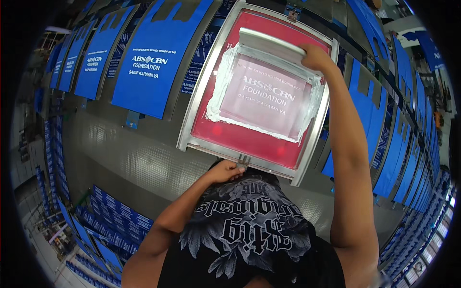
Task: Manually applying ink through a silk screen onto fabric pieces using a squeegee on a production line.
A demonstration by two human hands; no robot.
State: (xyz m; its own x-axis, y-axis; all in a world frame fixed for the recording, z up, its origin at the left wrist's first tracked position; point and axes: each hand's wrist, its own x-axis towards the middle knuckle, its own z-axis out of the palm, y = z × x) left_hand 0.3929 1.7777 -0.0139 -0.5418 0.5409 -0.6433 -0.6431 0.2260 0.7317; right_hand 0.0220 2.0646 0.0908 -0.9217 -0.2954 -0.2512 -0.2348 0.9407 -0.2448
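Observation:
My right hand is closed round the right end of a long squeegee, which lies across the far part of a screen printing frame. The frame has metal rails and a red mesh. White ink forms a thick, uneven border around a paler printed window with lettering and a round emblem. My left hand pinches a small metal bracket at the middle of the frame's near rail. Whatever lies beneath the screen is mostly hidden.
Blue bags with white print lie in a row on boards to the left. More blue bags line the right side. A grey tabletop runs under the frame. Racks of blue printed sheets stand at the lower left.

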